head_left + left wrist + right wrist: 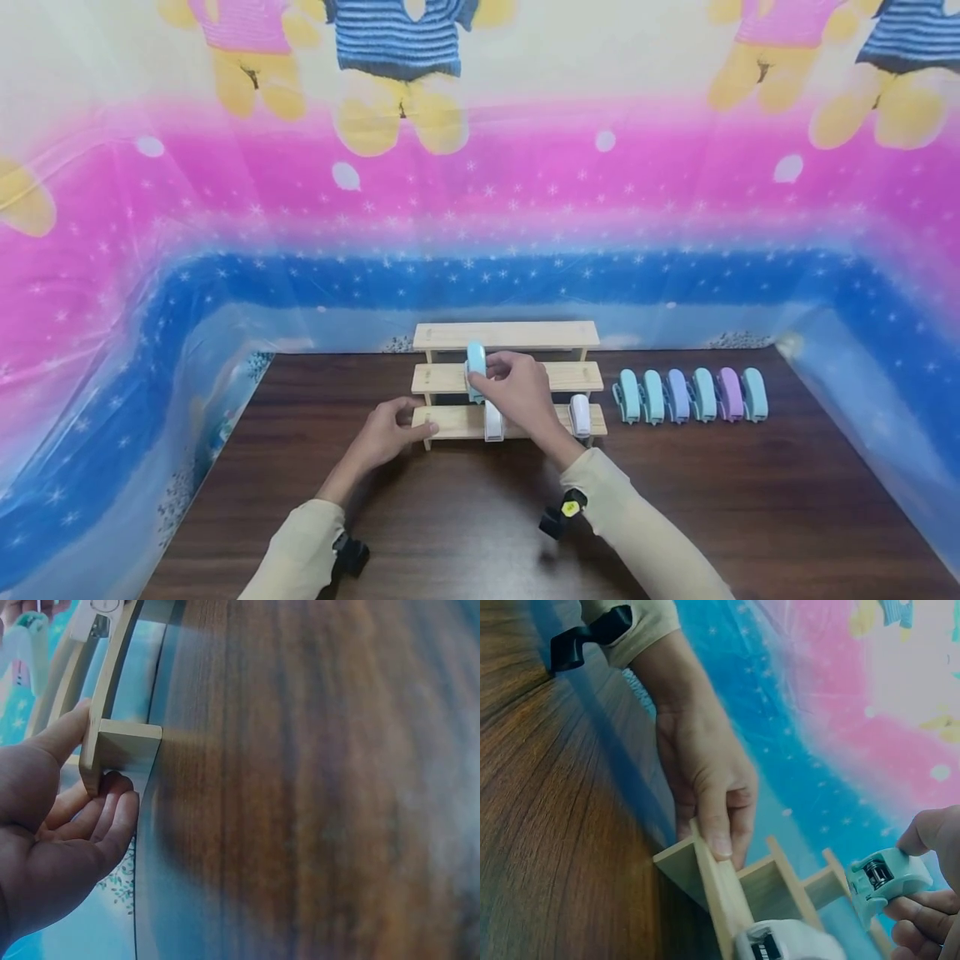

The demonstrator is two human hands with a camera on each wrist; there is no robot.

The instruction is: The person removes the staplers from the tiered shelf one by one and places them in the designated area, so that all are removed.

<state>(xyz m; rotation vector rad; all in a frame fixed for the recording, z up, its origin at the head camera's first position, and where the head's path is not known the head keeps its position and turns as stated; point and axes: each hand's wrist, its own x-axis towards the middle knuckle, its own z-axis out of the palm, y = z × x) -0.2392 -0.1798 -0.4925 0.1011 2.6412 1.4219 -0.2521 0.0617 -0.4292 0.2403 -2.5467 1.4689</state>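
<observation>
My right hand (522, 393) pinches a small mint stapler (476, 360) between thumb and fingers. It holds it over the left part of the middle step of a three-step wooden rack (453, 423). A metal spring shows inside the mint stapler in the right wrist view. My left hand (384, 435) grips the left end of the lowest step, with the thumb on top and the fingers underneath, as the left wrist view shows. On that lowest step stand two white staplers, one near the middle (492, 422) and another near the right end (580, 415).
Right of the rack, a row of several staplers in mint, blue and purple (677, 396) stands on the dark wooden table (465, 517). A patterned cloth (510, 279) hangs behind the table and along both sides.
</observation>
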